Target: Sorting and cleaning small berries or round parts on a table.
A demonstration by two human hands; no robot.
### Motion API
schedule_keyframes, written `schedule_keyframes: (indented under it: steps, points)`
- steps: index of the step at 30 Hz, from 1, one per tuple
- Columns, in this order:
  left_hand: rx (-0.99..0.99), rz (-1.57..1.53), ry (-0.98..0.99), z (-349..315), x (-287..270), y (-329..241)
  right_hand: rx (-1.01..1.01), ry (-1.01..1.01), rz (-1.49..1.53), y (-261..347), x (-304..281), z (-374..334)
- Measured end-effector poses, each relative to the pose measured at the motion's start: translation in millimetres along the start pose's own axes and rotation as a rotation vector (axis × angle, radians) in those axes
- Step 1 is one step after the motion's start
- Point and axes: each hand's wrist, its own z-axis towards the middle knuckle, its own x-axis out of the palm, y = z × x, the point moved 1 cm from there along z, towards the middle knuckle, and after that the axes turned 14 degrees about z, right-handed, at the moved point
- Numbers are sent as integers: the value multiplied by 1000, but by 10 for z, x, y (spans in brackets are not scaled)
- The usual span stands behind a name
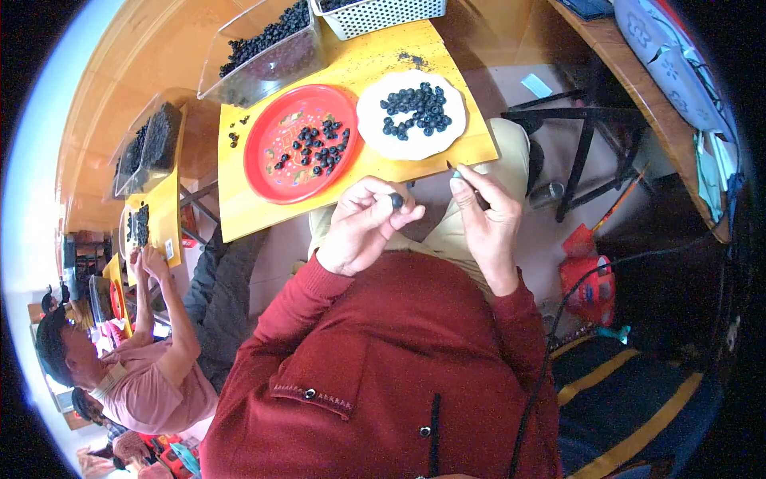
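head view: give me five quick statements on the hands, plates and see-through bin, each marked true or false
1. The left hand holds a dark round piece with its fingers. True.
2. The right hand is bare of any object. False: it grips a small dark-tipped tool.
3. Dark pieces lie on both the red plate and the white plate. True.
4. The red plate lies to the right of the white plate. False: it lies to the left.
5. The see-through bin stands beyond the red plate, with a heap of dark pieces in it. True.
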Motion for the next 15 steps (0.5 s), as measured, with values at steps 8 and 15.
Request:
schedule_keyframes:
  steps: [8, 15]
  points:
    - [-81, -31, -102, 22, -105, 150, -7, 108, 123, 85, 126, -52]
    - [-125, -36, -85, 15, -99, 191, 8, 226, 157, 127, 199, -14]
